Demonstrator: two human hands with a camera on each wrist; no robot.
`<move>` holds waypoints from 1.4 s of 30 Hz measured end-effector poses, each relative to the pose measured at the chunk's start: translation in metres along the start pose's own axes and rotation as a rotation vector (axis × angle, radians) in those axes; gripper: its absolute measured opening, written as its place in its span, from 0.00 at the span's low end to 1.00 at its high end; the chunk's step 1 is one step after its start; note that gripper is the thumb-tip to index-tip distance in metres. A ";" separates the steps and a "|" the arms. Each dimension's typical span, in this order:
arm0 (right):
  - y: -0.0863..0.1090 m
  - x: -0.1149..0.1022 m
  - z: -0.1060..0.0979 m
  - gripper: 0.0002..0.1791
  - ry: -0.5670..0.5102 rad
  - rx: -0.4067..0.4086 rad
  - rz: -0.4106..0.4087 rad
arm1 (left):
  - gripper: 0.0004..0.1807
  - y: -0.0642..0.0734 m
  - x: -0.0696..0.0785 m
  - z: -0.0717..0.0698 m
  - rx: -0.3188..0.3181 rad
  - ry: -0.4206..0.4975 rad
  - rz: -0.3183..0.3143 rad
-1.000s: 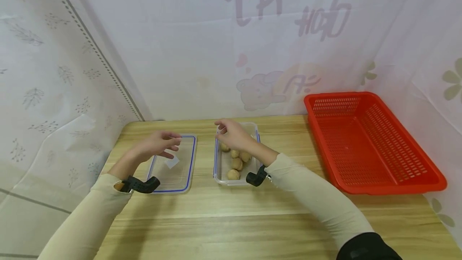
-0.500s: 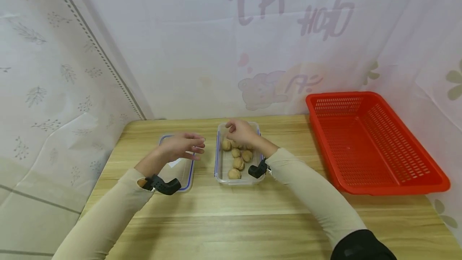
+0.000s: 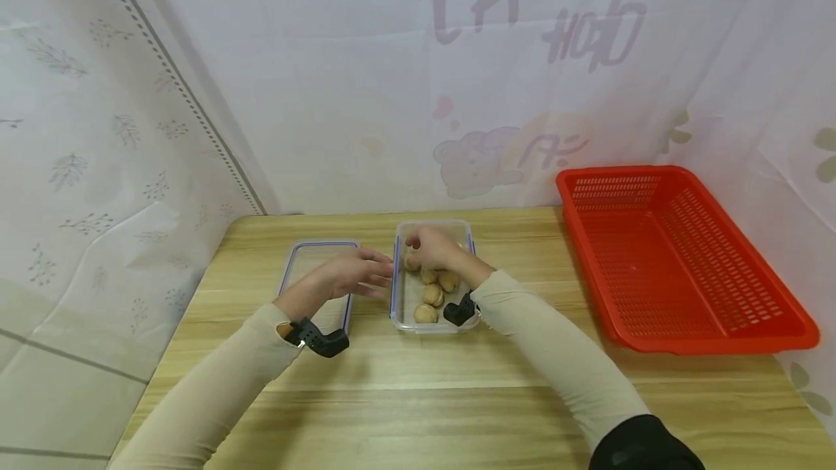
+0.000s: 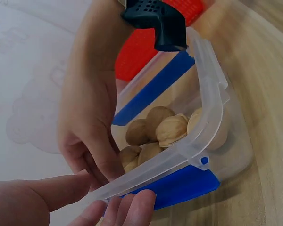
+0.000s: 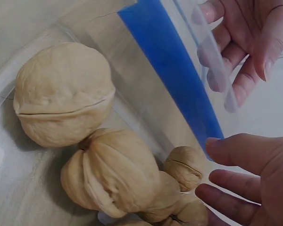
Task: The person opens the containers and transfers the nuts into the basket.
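Note:
Several walnuts [image 3: 433,294] lie in a clear plastic food container [image 3: 408,326] with blue clips along its sides. My right hand [image 3: 439,246] reaches down into the container's far part. In the right wrist view its thumb and fingers [image 5: 236,181] are spread apart, fingertips right at the walnuts [image 5: 118,172] and nothing between them. My left hand [image 3: 346,278] is at the container's left wall, fingers relaxed. The left wrist view shows those fingertips [image 4: 141,207] by the blue clip [image 4: 179,186] and rim, holding nothing. Part of the container's lid [image 3: 308,261] is hidden beneath the left hand.
A red perforated plastic basket [image 3: 646,267] stands at the right of the wooden table [image 3: 418,397]. Printed white curtains [image 3: 326,107] rise behind the table and at both sides. Both wrists wear black camera bands.
My left hand has moved right, from over the lid to the container's left wall. My right hand has shifted slightly right and gone lower into the container among the walnuts.

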State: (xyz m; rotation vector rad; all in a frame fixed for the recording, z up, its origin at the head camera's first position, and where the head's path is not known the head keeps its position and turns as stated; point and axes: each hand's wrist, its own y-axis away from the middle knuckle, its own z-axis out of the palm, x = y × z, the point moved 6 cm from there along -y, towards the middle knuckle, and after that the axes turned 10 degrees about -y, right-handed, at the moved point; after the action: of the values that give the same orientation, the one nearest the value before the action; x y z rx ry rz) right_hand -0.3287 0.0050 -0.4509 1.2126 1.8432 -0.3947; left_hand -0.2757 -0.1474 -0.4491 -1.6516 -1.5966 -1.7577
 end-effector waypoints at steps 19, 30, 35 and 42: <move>-0.007 0.005 0.011 0.25 0.172 -0.029 0.038 | 0.22 -0.008 -0.002 0.013 0.062 0.082 -0.074; -0.008 0.004 0.010 0.20 0.194 -0.019 0.040 | 0.22 -0.010 -0.003 0.013 0.051 0.092 -0.087; -0.007 0.004 0.007 0.19 0.155 0.016 0.033 | 0.22 -0.010 -0.003 0.013 0.049 0.093 -0.086; -0.007 0.004 0.002 0.24 0.065 0.052 0.011 | 0.22 -0.011 -0.004 0.013 0.044 0.101 -0.084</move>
State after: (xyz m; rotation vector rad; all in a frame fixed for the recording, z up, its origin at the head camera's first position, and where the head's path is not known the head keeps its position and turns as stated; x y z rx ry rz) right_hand -0.3344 0.0025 -0.4565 1.2843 1.8912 -0.4031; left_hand -0.2762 -0.1353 -0.4616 -1.4715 -1.6690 -1.8017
